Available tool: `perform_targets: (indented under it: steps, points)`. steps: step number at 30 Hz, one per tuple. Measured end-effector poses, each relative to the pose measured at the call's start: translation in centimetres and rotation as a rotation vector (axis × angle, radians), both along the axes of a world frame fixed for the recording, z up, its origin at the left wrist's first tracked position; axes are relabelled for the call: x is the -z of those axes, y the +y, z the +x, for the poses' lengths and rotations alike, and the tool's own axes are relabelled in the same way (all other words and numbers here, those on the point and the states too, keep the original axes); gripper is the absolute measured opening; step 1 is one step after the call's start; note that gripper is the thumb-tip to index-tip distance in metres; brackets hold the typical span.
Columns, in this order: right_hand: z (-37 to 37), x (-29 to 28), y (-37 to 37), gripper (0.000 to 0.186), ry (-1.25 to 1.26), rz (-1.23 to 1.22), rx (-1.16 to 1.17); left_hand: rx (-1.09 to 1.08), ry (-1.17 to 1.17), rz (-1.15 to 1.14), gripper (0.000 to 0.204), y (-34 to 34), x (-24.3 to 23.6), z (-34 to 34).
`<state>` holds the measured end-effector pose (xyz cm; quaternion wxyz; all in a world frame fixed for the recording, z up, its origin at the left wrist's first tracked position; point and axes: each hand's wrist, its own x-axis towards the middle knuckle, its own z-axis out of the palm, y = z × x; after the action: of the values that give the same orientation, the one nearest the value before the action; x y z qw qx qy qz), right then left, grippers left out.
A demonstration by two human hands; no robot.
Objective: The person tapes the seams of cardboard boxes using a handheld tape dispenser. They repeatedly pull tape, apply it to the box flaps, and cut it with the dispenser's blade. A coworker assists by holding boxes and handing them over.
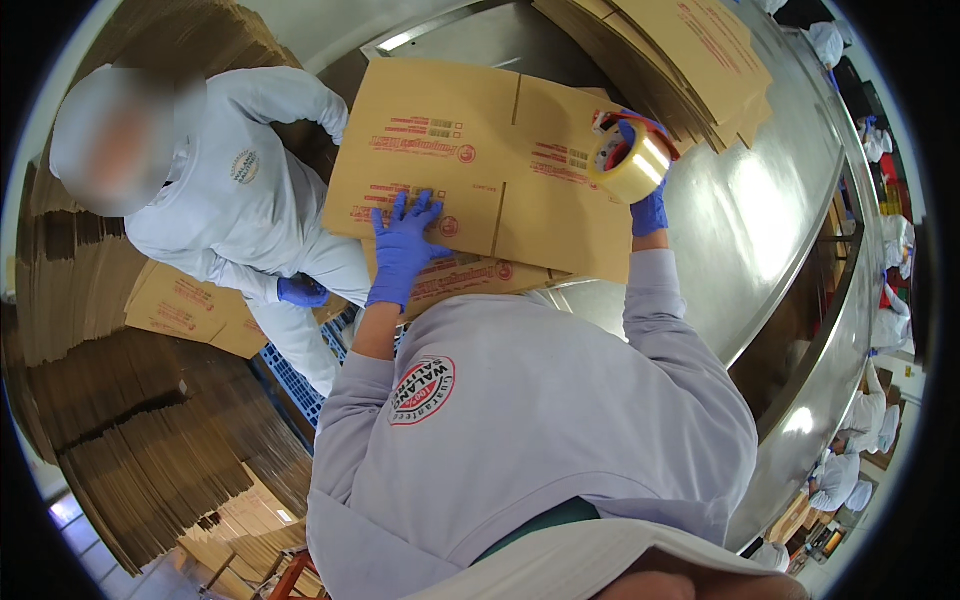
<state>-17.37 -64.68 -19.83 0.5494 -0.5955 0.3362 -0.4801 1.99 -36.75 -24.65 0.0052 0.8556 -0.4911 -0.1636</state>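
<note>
A flattened brown cardboard box (445,95) with red print lies in front of me, over another flat carton (470,282) that shows at its near edge. My left hand (403,250), in a blue glove, rests on the near left part of the upper box with its fingers spread. At the box's right end my right hand (650,212), also gloved in blue, grips a red tape dispenser (664,140). The dispenser carries a wide roll of clear tape (640,172), which covers part of that hand's fingers.
A co-worker in white (260,150) is close on my left, one blue-gloved hand (303,291) low beside a blue plastic pallet (290,385). Tall stacks of flat cartons (160,470) fill the left. More flat cartons (690,60) lie far right on the steel table (740,230).
</note>
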Motion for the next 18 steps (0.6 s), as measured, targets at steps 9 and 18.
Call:
perform_targets:
  steps: [9, 18]
  points:
    - [1.2, 10.4, -2.8, 0.012, -0.1, 0.074, -0.226, 0.332, 0.12, -0.262, 0.106, -4.3, 0.2, -5.7]
    - [-2.3, 8.5, 6.7, 0.018, -0.111, 0.308, -0.173, 0.333, -0.11, -0.119, 0.101, -4.9, 0.7, -6.7]
